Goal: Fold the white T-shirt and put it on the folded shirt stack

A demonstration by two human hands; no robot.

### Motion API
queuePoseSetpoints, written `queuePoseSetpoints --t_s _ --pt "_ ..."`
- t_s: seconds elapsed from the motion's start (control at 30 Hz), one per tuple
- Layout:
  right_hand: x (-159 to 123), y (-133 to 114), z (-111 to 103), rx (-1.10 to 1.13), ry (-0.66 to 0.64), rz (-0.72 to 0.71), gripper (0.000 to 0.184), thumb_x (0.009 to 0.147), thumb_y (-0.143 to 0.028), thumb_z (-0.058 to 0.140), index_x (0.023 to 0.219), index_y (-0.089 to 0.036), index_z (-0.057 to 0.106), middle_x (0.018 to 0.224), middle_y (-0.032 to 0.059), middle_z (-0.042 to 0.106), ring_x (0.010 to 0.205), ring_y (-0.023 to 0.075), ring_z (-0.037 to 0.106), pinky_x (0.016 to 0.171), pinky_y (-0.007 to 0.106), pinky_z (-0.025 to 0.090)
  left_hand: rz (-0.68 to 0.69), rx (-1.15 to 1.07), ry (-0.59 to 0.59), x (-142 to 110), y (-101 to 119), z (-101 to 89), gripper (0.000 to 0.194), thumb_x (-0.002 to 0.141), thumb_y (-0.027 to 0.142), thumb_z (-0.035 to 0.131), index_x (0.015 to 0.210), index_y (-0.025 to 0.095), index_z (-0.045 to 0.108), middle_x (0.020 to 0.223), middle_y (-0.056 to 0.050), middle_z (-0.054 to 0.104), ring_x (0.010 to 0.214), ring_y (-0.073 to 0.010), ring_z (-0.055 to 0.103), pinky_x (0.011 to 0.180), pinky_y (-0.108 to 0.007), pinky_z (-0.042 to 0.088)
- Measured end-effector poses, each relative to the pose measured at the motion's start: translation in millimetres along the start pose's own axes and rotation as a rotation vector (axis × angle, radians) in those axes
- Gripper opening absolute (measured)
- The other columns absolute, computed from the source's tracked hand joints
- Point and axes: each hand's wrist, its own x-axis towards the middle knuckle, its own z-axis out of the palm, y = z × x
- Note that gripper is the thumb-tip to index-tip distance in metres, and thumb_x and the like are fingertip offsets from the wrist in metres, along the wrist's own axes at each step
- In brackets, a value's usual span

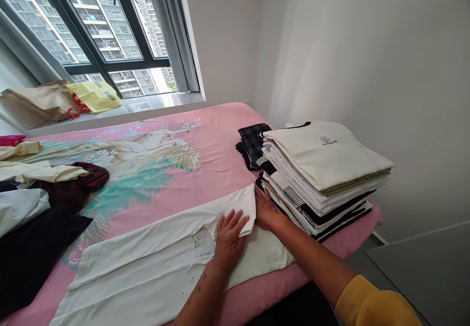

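Note:
A white T-shirt with small green print lies spread on the bed, its right part folded over into a straight edge. My left hand rests flat on the folded part, fingers spread. Beside that folded edge, my right hand lies with its fingers stretched out, between the shirt and a tall stack of folded clothes. A cream garment with a small dark logo tops this stack. Part of the shirt reaches under my right forearm.
Loose clothes, among them a black garment and a dark red plaid one, lie heaped at the left. A dark checked folded garment sits behind the stack. On the window sill are a brown bag and a yellow bag.

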Motion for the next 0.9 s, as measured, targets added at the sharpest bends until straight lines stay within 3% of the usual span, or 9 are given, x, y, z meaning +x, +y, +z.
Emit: queuePoseSetpoints --t_s 0.17,0.33,0.47,0.57,0.67,0.73,0.83,0.9 --pt "-1 6 5 -0.021 0.032 0.099 0.065 0.081 -0.024 0.042 0.142 -0.006 0.027 0.149 0.0150 0.020 0.139 0.0301 0.005 0.112 0.047 0.007 0.020 0.094 -0.038 0 6 0.1 0.045 0.083 0.025 0.047 0.127 0.033 0.050 0.140 0.000 0.044 0.133 -0.0260 0.033 0.109 -0.053 0.019" --pt "1 7 7 0.053 0.104 0.169 0.057 0.084 -0.020 0.037 0.139 -0.006 0.035 0.145 0.0146 0.032 0.136 0.0290 0.018 0.110 0.044 0.018 0.009 0.101 -0.043 0 11 -1.0 0.047 0.081 0.020 0.047 0.126 0.032 0.051 0.139 0.001 0.045 0.132 -0.0253 0.033 0.110 -0.053 0.017" --pt "1 6 -7 0.063 0.207 0.248 0.047 0.084 -0.014 0.033 0.129 -0.004 0.046 0.132 0.0188 0.046 0.124 0.0276 0.037 0.104 0.039 0.028 -0.005 0.093 -0.038 -1 10 -1.5 0.046 0.080 0.020 0.047 0.124 0.032 0.053 0.138 0.000 0.046 0.132 -0.0256 0.034 0.110 -0.053 0.016" --pt "-1 -5 -24 0.074 0.322 0.302 0.041 0.088 -0.014 0.028 0.122 -0.006 0.050 0.122 0.0188 0.052 0.117 0.0248 0.043 0.102 0.038 0.031 -0.012 0.086 -0.038 -1 10 1.2 0.047 0.079 0.020 0.047 0.124 0.033 0.054 0.138 0.001 0.047 0.132 -0.0254 0.034 0.110 -0.054 0.016" --pt "-2 -27 -31 0.116 0.365 0.056 0.036 0.090 -0.018 0.030 0.118 -0.012 0.053 0.121 0.0122 0.054 0.118 0.0200 0.042 0.106 0.035 0.026 -0.029 0.085 -0.044 0 14 0.4 0.052 0.075 0.016 0.048 0.123 0.033 0.054 0.137 0.000 0.048 0.132 -0.0267 0.033 0.110 -0.055 0.015" --pt "-1 -40 -27 0.123 0.283 -0.106 0.036 0.092 -0.022 0.031 0.119 -0.015 0.054 0.123 0.0092 0.055 0.123 0.0198 0.038 0.110 0.039 0.018 -0.028 0.062 -0.068 2 18 -6.6 0.056 0.070 0.014 0.050 0.122 0.032 0.055 0.137 -0.002 0.047 0.133 -0.0288 0.031 0.109 -0.058 0.014" --pt "2 -48 -13 0.089 0.114 -0.036 0.041 0.093 -0.031 0.031 0.126 -0.015 0.050 0.134 0.0094 0.048 0.132 0.0228 0.029 0.112 0.047 0.008 0.029 -0.057 -0.147 7 16 -26.1 0.051 0.066 0.012 0.048 0.111 0.031 0.062 0.130 -0.003 0.054 0.129 -0.0271 0.037 0.109 -0.057 0.018" --pt "4 -45 -6 0.072 0.070 0.007 0.045 0.093 -0.034 0.030 0.131 -0.016 0.046 0.140 0.0094 0.042 0.135 0.0231 0.025 0.112 0.050 0.003 0.027 -0.116 -0.095 10 4 -39.0 0.041 0.069 0.010 0.043 0.099 0.027 0.065 0.118 -0.003 0.062 0.122 -0.0213 0.046 0.110 -0.048 0.025"
